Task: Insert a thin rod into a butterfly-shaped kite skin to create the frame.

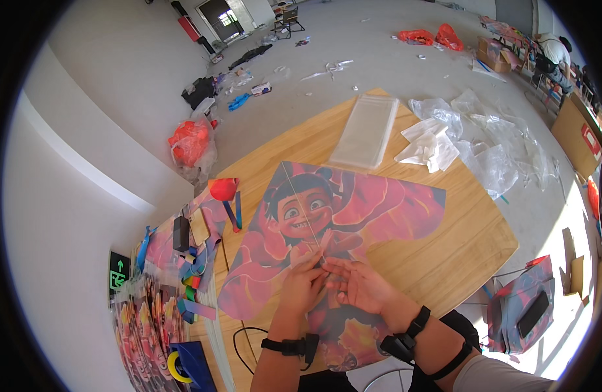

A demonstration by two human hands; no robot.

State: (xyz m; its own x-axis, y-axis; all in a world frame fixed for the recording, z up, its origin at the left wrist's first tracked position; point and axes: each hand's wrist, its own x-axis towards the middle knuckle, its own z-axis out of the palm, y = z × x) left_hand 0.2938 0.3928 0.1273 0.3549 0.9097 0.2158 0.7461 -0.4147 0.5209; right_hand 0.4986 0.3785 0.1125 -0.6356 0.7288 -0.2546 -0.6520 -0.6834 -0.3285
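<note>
A large kite [392,202] with a cartoon figure and red and orange flame-like shapes lies spread on the wooden table in front of me. Down its middle runs a thin pale rod [300,202]. At the rod's lower part, my left hand [304,284] has its fingers closed around it against the kite. Just to the right is my right hand [360,286], palm partly turned up and fingers curled, its fingertips meeting the left ones. Whatever sits between the right fingertips is too small to tell. Both wrists wear black straps with small devices.
Clear plastic sleeves [366,134] are stacked at the table's far side, beside crumpled film [428,144]. Ribbons [195,261] and a black box [181,234] lie at left, above packed kites [144,326] and yellow tape [178,367]. A bag [520,307] stands right; a person [554,55] works far right.
</note>
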